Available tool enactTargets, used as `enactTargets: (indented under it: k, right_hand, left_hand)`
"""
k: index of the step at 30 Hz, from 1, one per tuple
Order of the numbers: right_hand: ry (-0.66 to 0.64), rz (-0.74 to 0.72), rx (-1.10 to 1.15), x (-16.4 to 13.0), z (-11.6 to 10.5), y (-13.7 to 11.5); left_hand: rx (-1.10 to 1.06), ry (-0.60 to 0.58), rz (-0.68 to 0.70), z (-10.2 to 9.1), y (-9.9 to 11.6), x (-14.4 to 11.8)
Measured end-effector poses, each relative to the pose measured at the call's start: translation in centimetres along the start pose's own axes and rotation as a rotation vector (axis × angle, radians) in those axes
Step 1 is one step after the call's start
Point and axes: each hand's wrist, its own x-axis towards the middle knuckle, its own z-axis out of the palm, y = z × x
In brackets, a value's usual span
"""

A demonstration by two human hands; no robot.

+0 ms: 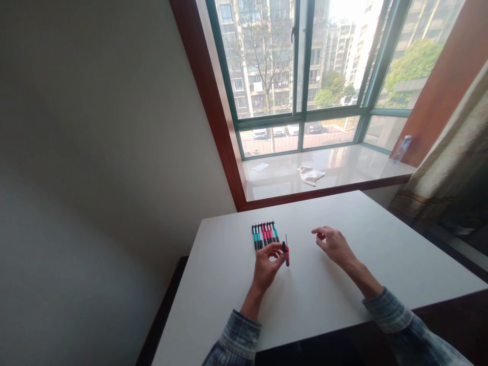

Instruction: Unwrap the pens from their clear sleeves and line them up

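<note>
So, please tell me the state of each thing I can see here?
left hand: pinching a red and black pen
right hand: open, holding nothing, above the table
row of pens: lying side by side on the table
cloth: crumpled on the windowsill
window: looks closed

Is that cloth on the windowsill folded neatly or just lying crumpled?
Crumpled. The white cloth lies in a loose, uneven heap on the windowsill, with no straight folded edges showing.
</note>
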Motion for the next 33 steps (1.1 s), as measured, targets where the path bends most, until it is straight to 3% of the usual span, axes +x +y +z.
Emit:
enactTargets:
  k: [6,12,18,33]
  right_hand:
    - [-0.028,0.016,0.613,0.9,-1.8,-4.2]
    - [-0.057,-0.028,0.907,1.1,-3.1,-8.8]
    - [-0.078,-0.106,1.026,1.2,-3.2,-10.9]
    - [-0.143,-0.185,0.938,1.3,-2.0,-11.0]
  left_hand:
    - [-0.004,-0.010,0.011,0.0,0.0,0.0]
    - [-0.004,-0.018,0.013,0.0,0.2,0.0]
    - [-0.003,-0.021,0.005,0.0,0.2,0.0]
    - [-0.001,-0.017,0.024,0.1,0.3,-0.1]
